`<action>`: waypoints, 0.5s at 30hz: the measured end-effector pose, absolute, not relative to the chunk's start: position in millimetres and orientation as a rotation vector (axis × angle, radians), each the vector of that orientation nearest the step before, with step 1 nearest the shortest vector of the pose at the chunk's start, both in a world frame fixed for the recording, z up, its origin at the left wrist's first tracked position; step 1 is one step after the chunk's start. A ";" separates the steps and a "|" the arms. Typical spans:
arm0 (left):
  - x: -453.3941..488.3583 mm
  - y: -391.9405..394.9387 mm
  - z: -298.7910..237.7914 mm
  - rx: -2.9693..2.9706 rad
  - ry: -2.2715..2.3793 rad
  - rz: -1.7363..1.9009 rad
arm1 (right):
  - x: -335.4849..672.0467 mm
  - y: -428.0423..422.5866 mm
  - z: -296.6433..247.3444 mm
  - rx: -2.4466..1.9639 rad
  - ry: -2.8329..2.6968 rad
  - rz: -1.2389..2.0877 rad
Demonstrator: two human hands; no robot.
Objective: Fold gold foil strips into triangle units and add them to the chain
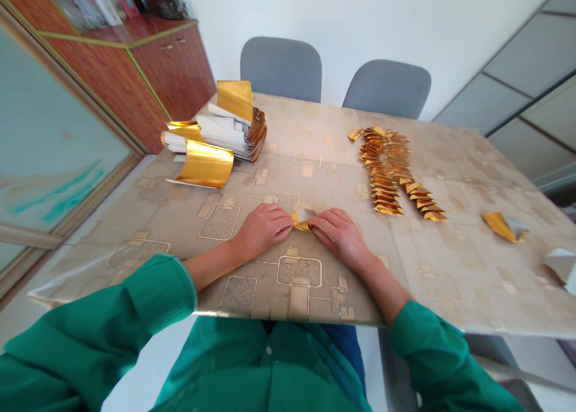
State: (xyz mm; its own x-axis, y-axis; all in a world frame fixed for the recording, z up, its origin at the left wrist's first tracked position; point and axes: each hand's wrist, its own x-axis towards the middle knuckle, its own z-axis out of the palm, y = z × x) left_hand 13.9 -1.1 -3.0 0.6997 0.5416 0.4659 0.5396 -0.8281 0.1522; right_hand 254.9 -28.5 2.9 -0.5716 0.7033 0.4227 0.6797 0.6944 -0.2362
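Your left hand (261, 232) and right hand (339, 238) meet in front of you, both closed narrowly, their fingertips gripping a small folded piece of gold foil (302, 219) from either side. The piece sits between your hands, with a silvery side showing on top, just above the table (450, 268). Beyond your right hand lies a long pile of folded gold pieces (387, 172); beyond your left, a stack of gold-and-white paper (220, 136).
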 end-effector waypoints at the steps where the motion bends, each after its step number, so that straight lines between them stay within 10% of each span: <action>1: 13.5 -1.5 -2.1 2.892 0.923 0.781 | 253.8 -28.2 2.6 -1.069 -2.416 0.070; 15: 15.1 3.2 -3.5 2.775 0.877 0.743 | 250.9 -26.9 -5.4 -1.308 -2.147 0.166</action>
